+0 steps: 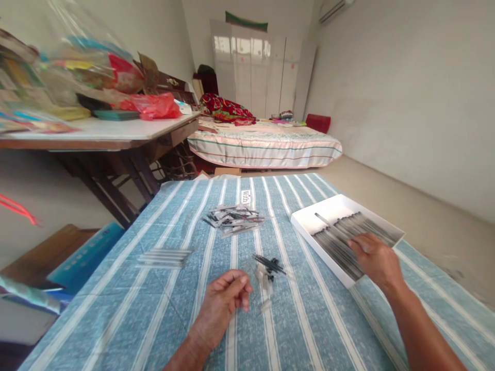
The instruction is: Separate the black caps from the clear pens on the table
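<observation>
Slim dark sticks (334, 252), laid close together in a white box (305, 219) on the right of the table, with one paler stick slanting across the others toward the far left corner. Over the near right part of that box, right hand (377, 260), palm down, with thumb and fingertips bent together at the sticks; cannot tell from this view whether clamped on one or merely touching. Near the middle of the cloth, left hand (230, 291), thumb pressed against curled fingers, just left of a small pile of black pieces (269, 264) and some clear bits (265, 286) close by. Farther back, a loose heap of thin dark pieces in clear wrappers (234, 219), overlapping at many angles; beyond it, a small printed label (246, 197). Off to the left, well apart from the box, a short stack of pale slim tubes (164, 257), side by side. Underneath everything, a blue tablecloth (301, 330) with white stripes. In the background, a desk (116, 134) crowded with plastic bags, among them a red bag (157, 105), then a bed (266, 147) with a striped cover and, behind, a pale wardrobe (251, 77).
</observation>
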### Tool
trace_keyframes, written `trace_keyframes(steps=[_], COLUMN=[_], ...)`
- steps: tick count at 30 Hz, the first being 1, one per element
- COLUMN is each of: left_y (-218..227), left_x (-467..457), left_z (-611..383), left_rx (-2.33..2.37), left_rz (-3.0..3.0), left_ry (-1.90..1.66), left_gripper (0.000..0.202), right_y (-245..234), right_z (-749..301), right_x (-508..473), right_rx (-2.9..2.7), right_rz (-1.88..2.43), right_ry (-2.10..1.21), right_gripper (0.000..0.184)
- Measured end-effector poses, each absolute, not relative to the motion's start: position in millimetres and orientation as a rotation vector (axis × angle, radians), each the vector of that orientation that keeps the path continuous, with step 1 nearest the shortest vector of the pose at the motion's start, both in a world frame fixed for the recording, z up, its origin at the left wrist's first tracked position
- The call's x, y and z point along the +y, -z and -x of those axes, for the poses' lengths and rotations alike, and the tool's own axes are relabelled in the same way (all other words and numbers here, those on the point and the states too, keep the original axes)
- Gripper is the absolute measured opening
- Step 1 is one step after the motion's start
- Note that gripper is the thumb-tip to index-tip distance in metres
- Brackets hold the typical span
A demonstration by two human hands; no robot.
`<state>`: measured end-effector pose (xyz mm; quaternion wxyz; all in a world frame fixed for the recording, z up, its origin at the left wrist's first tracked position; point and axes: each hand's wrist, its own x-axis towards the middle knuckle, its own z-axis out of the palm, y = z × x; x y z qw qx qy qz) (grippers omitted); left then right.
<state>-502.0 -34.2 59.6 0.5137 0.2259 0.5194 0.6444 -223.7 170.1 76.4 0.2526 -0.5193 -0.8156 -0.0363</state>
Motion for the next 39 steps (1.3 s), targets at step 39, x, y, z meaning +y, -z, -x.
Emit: trace_keyframes(steps=[39], left_y=[-73], left_x=[-70], left_z=[607], left_rx=[2.748], left_rz=[-0.903], left_ry=[-1.147], left_gripper=[0.013], right_y=[-52], right_z=[340], right_x=[95], right_rx=[-2.574], right_rz=[0.631], right_ry=[-0.370], right_gripper=[0.022])
